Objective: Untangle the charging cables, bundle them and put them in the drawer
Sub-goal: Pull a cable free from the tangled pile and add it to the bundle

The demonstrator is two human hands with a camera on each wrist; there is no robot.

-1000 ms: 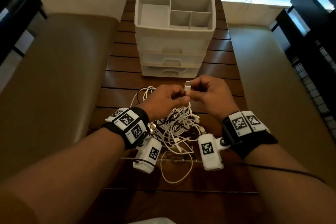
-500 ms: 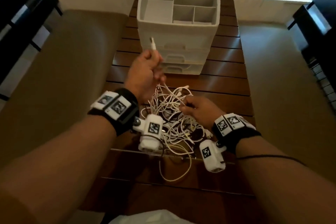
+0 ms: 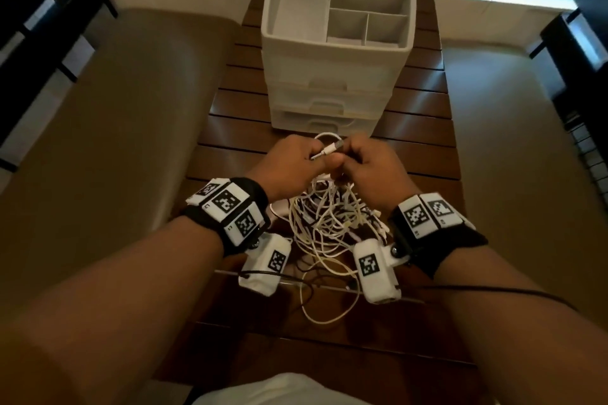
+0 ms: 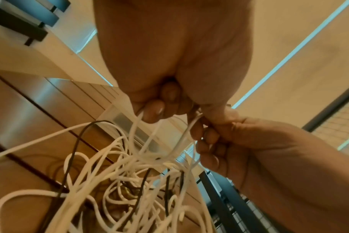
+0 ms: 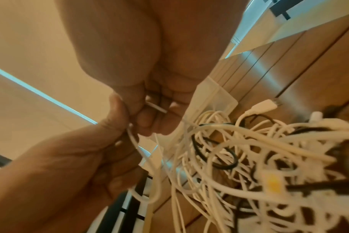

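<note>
Slatted wooden table (image 3: pixel 227 154) carries a white drawer unit (image 3: pixel 332 52) — its drawers closed. Just before it, one white cable (image 3: pixel 329 149) is pinched by the curled left hand (image 3: pixel 289 164) and right hand (image 3: pixel 371 168) above the tangled cables (image 3: pixel 329 223).

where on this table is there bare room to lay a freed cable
Bare slats on the table left of the drawer unit, and a narrower strip to its right. Crowded: the cable tangle under the left hand and right hand.

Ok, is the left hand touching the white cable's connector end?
Touching. The head view shows the left hand pinching the white cable right behind its connector.
</note>
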